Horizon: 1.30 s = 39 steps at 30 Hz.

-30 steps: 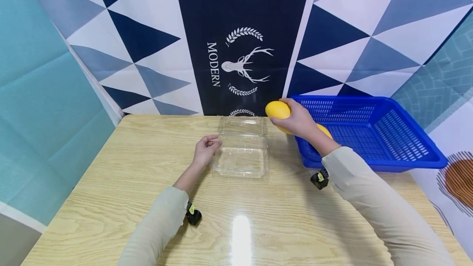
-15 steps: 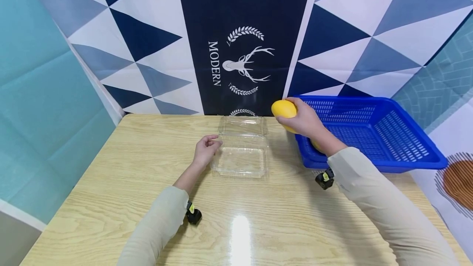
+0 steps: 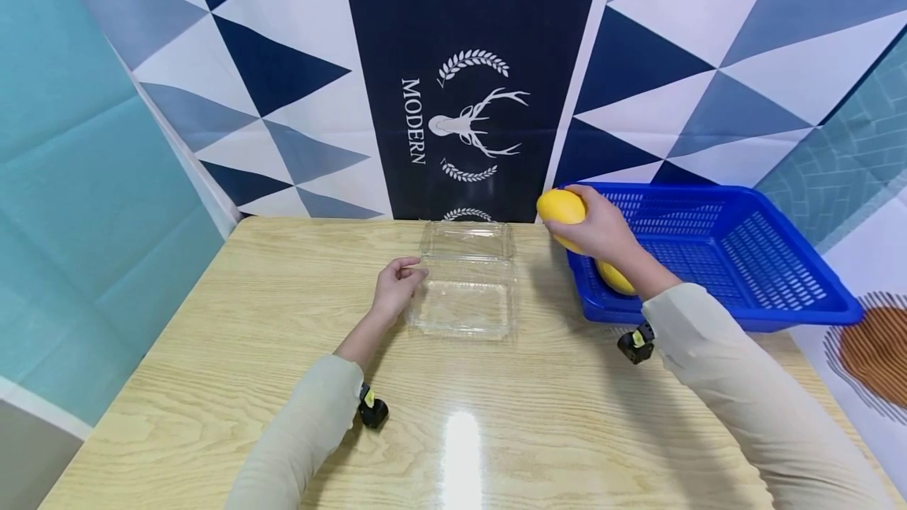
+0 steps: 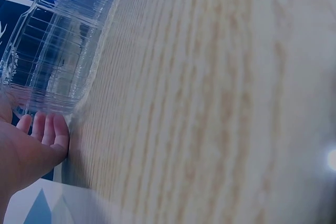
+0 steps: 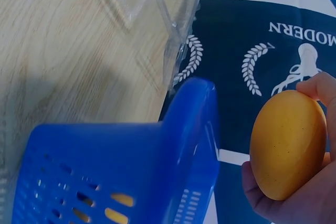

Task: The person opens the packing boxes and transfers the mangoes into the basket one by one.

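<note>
In the head view my right hand grips a yellow mango above the left rim of a blue plastic basket. The right wrist view shows this mango up close, smooth with tiny dark specks, between thumb and fingers. Another mango lies in the basket's left end, partly covered by my right forearm. On the table stands a clear plastic clamshell box, its lid raised at the back. My left hand holds the box's left edge; the left wrist view shows several bent fingers beside it.
The wooden table meets a patterned cloth backdrop just behind the box. The basket wall stands tall on the right side, with yellow showing through its holes. A teal cloth hangs at the left.
My right hand has moved a little to the right with the mango, and more of the mango in the basket shows than half a second ago. My left hand stays at the box.
</note>
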{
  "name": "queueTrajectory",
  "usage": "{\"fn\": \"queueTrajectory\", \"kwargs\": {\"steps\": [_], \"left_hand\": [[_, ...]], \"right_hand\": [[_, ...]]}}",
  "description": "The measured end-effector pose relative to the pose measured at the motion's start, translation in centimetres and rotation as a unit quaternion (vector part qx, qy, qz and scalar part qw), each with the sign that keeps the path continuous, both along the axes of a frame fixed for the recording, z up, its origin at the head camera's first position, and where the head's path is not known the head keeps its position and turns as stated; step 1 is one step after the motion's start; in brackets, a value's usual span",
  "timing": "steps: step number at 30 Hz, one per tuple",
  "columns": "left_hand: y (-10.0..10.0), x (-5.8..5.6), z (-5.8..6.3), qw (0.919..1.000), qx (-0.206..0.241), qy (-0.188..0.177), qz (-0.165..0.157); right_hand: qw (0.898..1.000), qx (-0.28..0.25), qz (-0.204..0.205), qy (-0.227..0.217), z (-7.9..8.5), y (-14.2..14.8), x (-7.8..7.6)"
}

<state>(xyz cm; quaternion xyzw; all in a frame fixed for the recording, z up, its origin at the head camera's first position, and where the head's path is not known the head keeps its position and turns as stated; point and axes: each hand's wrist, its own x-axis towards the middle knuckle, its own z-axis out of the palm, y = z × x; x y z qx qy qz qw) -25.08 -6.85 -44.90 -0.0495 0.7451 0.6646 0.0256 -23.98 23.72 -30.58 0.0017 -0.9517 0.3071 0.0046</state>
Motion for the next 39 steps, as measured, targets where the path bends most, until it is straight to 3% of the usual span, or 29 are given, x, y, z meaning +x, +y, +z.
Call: {"fn": "queueTrajectory", "kwargs": {"steps": [36,39], "left_hand": [[0.0,0.0,-0.1,1.0,-0.007,0.003,0.002],[0.0,0.4,0.8,1.0,-0.001,0.0,-0.006]], "right_hand": [[1.0,0.001,-0.031,-0.003,-0.5,4.9,0.8],[0.999,-0.003,-0.035,-0.002,-0.5,5.0,0.8]]}}
